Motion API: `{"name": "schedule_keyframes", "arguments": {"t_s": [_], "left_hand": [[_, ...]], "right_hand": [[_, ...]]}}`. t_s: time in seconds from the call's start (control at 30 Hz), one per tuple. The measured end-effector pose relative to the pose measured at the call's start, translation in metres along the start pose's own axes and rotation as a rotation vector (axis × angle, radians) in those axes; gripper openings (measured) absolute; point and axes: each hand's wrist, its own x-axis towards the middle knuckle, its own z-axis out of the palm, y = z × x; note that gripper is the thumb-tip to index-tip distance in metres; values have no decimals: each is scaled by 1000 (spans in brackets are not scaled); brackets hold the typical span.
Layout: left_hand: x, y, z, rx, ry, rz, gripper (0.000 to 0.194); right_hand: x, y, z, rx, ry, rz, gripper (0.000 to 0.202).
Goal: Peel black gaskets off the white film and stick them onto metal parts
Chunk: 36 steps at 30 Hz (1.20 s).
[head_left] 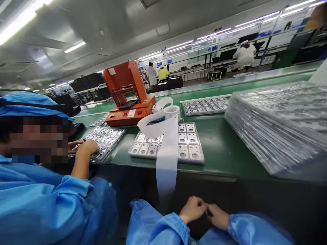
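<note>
Below the bench edge, over my lap, my left hand [192, 210] and my right hand [218, 217] meet at the fingertips. Both have curled, pinched fingers; whether anything small is between them I cannot make out. In front of them a long white paper strip [167, 156] hangs over the bench edge from a white roll [171, 110]. The strip lies across a clear tray [194, 149] filled with rows of small white rectangular parts, each with a round opening. Neither hand touches the strip or the tray.
Another filled tray [205, 105] lies farther back on the green bench [219, 146]. At right rises a tall stack of clear trays [278, 126]. An orange press machine [130, 98] stands behind. On the left, a co-worker in blue [48, 200] handles a tray [108, 139].
</note>
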Motion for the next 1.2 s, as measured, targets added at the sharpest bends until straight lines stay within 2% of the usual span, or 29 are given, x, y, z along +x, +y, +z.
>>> {"name": "schedule_keyframes", "arguments": {"t_s": [0.07,0.13,0.2,0.23,0.3,0.37,0.43,0.5,0.6,0.67,0.73,0.8,0.93,1.07,1.2], "left_hand": [[-8,3,10,61,3,6,25],[-24,11,10,110,17,40,24],[-47,25,-2,137,53,110,21],[-59,33,-12,142,90,153,20],[-81,50,-36,150,234,235,23],[-93,63,-63,167,455,285,29],[-92,70,-91,187,679,310,31],[-79,72,-120,216,878,310,26],[-50,72,-163,283,1092,255,24],[-31,73,-188,343,1134,194,34],[-16,73,-207,406,1112,140,35],[-5,72,-219,461,1070,101,31],[8,67,-231,526,1030,47,26],[16,69,-246,552,1077,46,25],[27,84,-272,572,1136,93,27]], "right_hand": [[-14,-16,-18,-39,-110,-89,15],[-27,-44,-48,-75,-218,-209,12],[-34,-79,-86,-98,-301,-335,17],[-35,-97,-107,-104,-298,-393,21],[-31,-127,-151,-108,-235,-467,21],[-19,-147,-189,-111,-87,-476,14],[1,-156,-218,-88,97,-425,11],[26,-158,-234,-47,261,-338,12],[63,-158,-241,16,444,-204,23],[82,-158,-240,44,487,-142,28],[96,-159,-238,63,497,-102,28],[106,-157,-238,75,500,-84,27],[116,-144,-241,98,495,-109,24],[118,-125,-243,141,487,-151,23],[115,-108,-246,187,494,-169,23]]}}
